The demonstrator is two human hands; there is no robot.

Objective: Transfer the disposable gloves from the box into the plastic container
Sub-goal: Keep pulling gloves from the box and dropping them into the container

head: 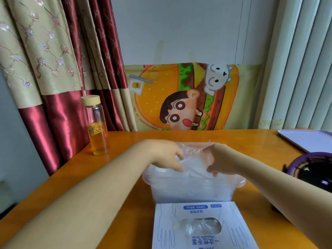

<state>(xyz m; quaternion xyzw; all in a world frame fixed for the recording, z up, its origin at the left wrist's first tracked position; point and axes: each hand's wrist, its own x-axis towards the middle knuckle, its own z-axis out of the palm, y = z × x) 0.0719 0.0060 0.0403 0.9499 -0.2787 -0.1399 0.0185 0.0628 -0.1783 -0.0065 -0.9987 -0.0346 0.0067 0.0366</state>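
A white glove box with blue print lies at the near edge of the orange table, clear gloves showing in its oval opening. Just behind it stands a translucent plastic container. Over the container's top, my left hand and my right hand each pinch a side of a thin clear disposable glove, which is spread between them and hangs into the container. What lies in the container is blurred by its walls.
A glass bottle with amber liquid and a wooden cap stands at the left back of the table. A dark round object with a purple rim sits at right, a white tray behind it. Curtains and a cartoon cloth hang behind.
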